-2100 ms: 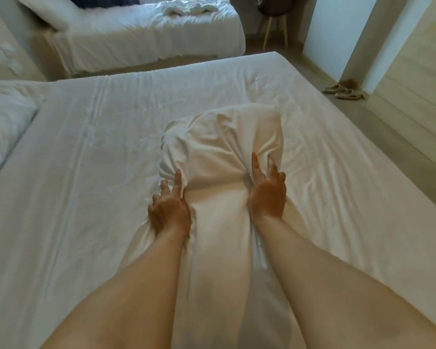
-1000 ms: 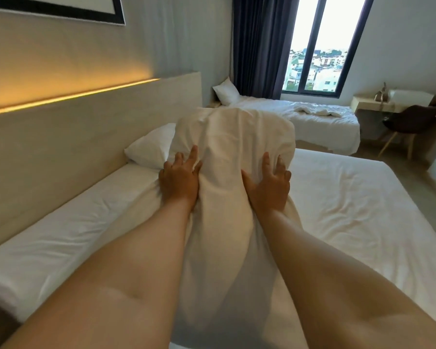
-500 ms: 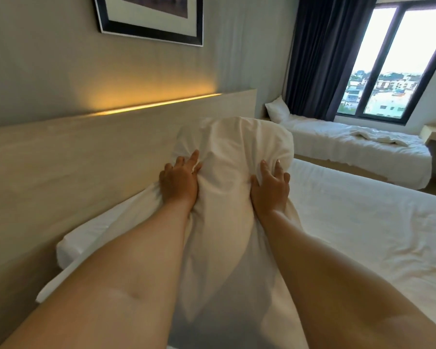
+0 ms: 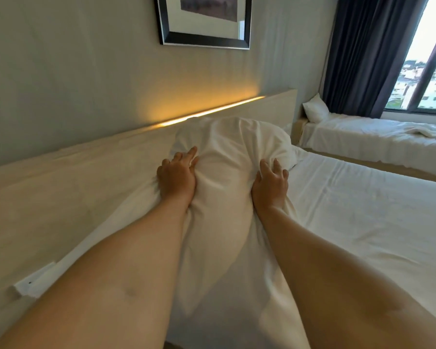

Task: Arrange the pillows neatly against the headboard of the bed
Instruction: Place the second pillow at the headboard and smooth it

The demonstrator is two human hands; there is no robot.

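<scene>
Now we grip a white pillow (image 4: 227, 177) from both sides, our left hand (image 4: 178, 176) and right hand (image 4: 271, 183) each closed into its fabric with fingers curled around bunched cloth. We hold it above the near bed (image 4: 363, 222), its far end close to the wooden headboard (image 4: 73, 192), though we cannot tell if they touch. A framed picture (image 4: 204, 21) hangs on the wall above, and a second bed (image 4: 375, 139) with its own small pillow (image 4: 315, 112) stands by the window.

White-sheeted bed (image 4: 363, 222), 1 pillow (image 4: 227, 172) on it
</scene>
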